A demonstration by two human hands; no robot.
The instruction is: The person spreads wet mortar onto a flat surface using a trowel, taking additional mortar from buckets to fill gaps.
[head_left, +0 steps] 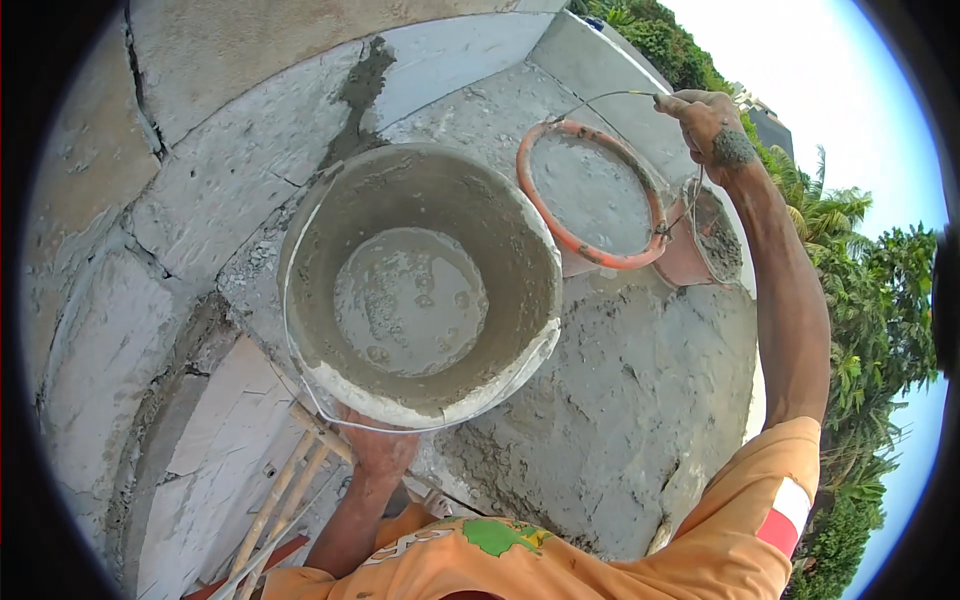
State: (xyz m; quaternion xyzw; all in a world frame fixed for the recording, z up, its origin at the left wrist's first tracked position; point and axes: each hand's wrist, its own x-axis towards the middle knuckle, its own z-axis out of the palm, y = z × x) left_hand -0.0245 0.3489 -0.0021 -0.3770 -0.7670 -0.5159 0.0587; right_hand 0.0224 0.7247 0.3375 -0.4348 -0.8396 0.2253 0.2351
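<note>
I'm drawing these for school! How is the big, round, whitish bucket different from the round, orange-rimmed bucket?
The big, round, whitish bucket looks larger here than the round, orange-rimmed bucket. The whitish bucket has wet grey mix low inside; the orange-rimmed bucket is filled near its rim. The left hand is at the whitish bucket's near side, while the right hand holds up the orange-rimmed bucket's thin wire handle. Both are round and smeared grey.
</note>
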